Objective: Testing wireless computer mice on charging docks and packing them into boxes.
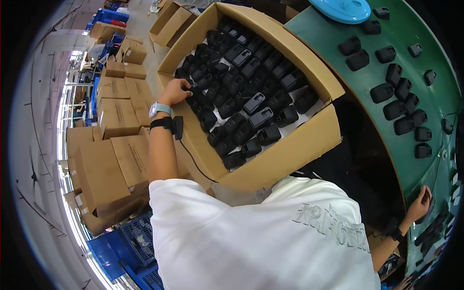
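A big open cardboard box (285, 150) stands in front of me, packed with rows of black plastic device housings (235, 87). My left hand (175, 93) reaches over its left wall, fingers closed on a black plastic housing (195, 92) at the edge of the rows. Far to the right, my right hand (419, 205) is at the edge of the green table (357, 89). Its fingers are curled together, and what they hold, if anything, cannot be made out. A dark object lies beside that hand, partly hidden.
Loose black housings (394, 110) lie scattered on the table, near a blue round lid (343, 9). Stacked cartons (116, 116) and blue crates (137, 237) stand at left. Another person's hand (403, 283) shows at the lower right. A cable (193, 162) hangs from my left wrist.
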### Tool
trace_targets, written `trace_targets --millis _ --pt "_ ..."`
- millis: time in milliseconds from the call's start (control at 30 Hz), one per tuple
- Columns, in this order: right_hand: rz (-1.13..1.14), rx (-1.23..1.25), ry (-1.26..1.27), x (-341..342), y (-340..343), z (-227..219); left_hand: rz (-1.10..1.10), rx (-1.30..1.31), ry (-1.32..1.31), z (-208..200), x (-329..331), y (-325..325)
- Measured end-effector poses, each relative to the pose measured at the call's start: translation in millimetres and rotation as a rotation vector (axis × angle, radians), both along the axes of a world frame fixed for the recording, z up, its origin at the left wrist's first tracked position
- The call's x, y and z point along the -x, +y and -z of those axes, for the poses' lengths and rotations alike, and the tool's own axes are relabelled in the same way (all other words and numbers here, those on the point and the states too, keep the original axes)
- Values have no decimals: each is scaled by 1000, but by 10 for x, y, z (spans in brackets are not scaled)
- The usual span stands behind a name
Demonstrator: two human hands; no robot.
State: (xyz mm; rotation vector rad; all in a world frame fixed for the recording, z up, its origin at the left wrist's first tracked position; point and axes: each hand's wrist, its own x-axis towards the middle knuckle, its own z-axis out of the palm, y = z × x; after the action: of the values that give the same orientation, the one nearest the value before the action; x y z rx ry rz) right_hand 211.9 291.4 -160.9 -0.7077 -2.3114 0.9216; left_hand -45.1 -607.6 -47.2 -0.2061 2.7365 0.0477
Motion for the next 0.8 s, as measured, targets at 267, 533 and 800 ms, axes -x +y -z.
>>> trace_targets --millis 267,533,800 --pt "-31 -1 3 31 -46 -20 29 87 219 -46 -310 174" --pt "-13 -7 7 -29 -9 -8 19 -21 -238 -250 -840 1174" --pt "-54 23 29 -4 -34 -7 -59 -237 -29 -146 -781 825"
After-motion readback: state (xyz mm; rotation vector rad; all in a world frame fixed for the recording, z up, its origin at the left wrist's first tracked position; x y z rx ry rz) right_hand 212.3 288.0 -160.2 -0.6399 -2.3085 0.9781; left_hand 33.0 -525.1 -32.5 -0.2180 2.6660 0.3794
